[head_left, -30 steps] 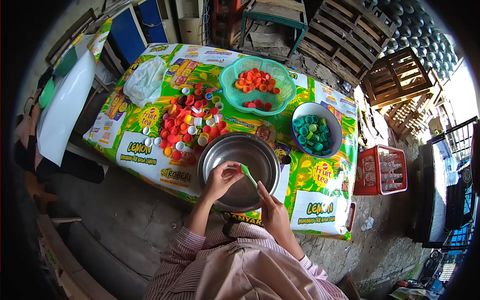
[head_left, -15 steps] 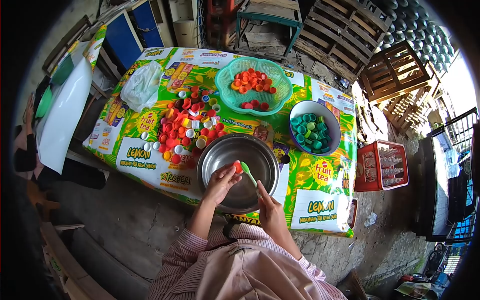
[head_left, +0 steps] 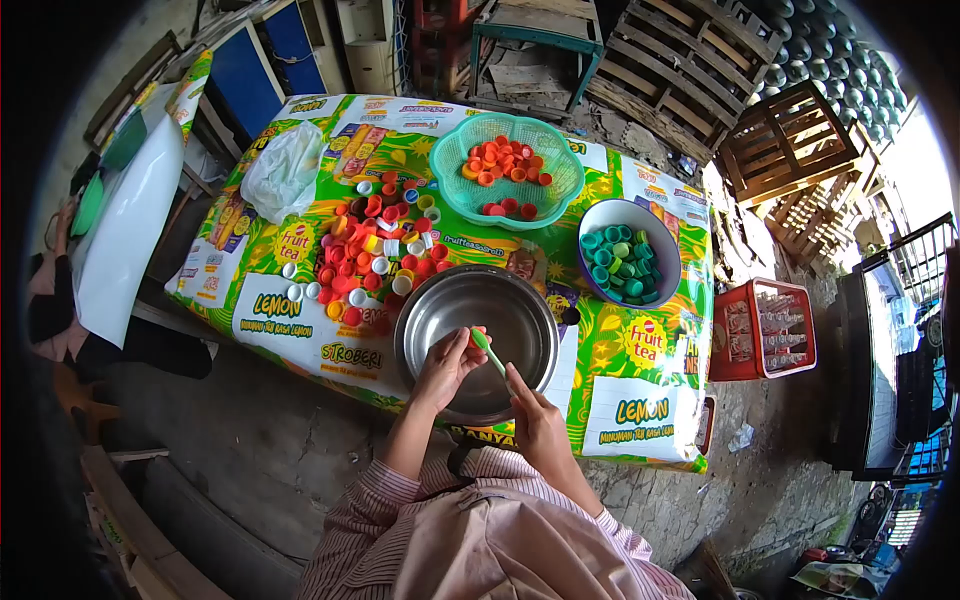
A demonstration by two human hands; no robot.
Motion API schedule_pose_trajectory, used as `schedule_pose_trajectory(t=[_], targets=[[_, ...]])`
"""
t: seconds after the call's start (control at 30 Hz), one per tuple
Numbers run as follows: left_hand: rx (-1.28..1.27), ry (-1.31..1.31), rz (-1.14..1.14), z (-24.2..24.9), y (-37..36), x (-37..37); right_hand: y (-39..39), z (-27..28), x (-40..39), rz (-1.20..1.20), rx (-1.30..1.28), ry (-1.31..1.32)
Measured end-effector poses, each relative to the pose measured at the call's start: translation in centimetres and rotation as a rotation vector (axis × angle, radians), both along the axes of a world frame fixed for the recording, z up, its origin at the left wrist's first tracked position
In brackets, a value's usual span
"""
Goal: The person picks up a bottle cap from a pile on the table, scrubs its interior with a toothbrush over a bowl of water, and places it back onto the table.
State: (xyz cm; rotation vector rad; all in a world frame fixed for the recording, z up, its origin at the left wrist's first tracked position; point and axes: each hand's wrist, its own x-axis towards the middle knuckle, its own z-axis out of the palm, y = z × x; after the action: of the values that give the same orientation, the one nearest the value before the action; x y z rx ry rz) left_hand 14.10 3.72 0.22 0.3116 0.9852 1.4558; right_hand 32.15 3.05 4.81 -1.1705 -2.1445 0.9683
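Note:
My left hand (head_left: 447, 369) is closed, its fingertips pinching a small red bottle cap (head_left: 481, 331) that my fingers mostly hide. In my right hand (head_left: 541, 424) is a slim green-and-white tool (head_left: 489, 352) shaped like a toothbrush. Its green end meets the cap at my left fingertips. Both hands are over a wide stainless steel basin (head_left: 410, 310) at the near edge of the table. Just beyond the basin to the left, a loose pile of red, orange, yellow and white bottle caps (head_left: 365, 262) lies on the printed table cover.
A turquoise plastic basket (head_left: 455, 205) holds red and orange caps at the back. To its right, a white bowl (head_left: 592, 220) contains green caps. A crumpled plastic bag (head_left: 283, 170) lies at left. A red bottle crate (head_left: 735, 330) stands right of the table. Another person's arm (head_left: 62, 225) shows far left.
The red cap has turned and is now mostly hidden by my left fingers. The tool's green end has shifted slightly left and down. My right hand has moved slightly.

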Motion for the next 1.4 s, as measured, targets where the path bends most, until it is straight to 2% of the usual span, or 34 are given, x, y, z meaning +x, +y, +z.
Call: schedule_pose_trajectory(t=[0.17,0.23,0.57,0.7,0.77,0.9,0.97,1.03,1.13,1.3,1.4], targets=[[0.003,0.001,-0.041,0.1,-0.1,0.0,0.2,-0.1,-0.3,-0.078,0.035,0.106],[0.022,-0.004,-0.05,0.5,-0.1,0.2,-0.3,-0.2,-0.2,-0.005,0.01,0.011],[0.038,-0.044,-0.024,0.2,-0.4,0.1,-0.3,-0.4,-0.2,-0.071,0.023,0.097],[0.038,-0.124,-0.04,0.3,-0.3,-0.1,-0.8,0.3,-0.2,-0.031,-0.022,0.024],[0.103,0.014,-0.055,-0.1,-0.3,-0.3,-0.4,-0.4,-0.1,-0.06,-0.01,0.065],[0.15,0.033,-0.032,0.8,-0.5,0.0,-0.4,0.3,0.0,-0.057,-0.022,0.158],[0.146,-0.032,-0.042,1.4,-0.6,-0.1,-0.6,0.6,0.2,-0.021,-0.045,0.103],[0.094,-0.001,-0.06,1.6,-0.6,-0.2,-0.5,0.3,0.3,-0.06,-0.053,0.052],[0.147,0.057,-0.098,1.1,-0.7,-0.2,-0.8,0.4,0.3,-0.069,-0.014,0.072],[0.157,0.069,-0.033,1.6,-0.6,0.3,-0.6,-0.1,0.6,-0.089,0.041,0.113],[0.15,0.087,-0.017,1.5,-0.7,0.5,-0.7,0.4,0.9,-0.027,-0.016,0.052]])
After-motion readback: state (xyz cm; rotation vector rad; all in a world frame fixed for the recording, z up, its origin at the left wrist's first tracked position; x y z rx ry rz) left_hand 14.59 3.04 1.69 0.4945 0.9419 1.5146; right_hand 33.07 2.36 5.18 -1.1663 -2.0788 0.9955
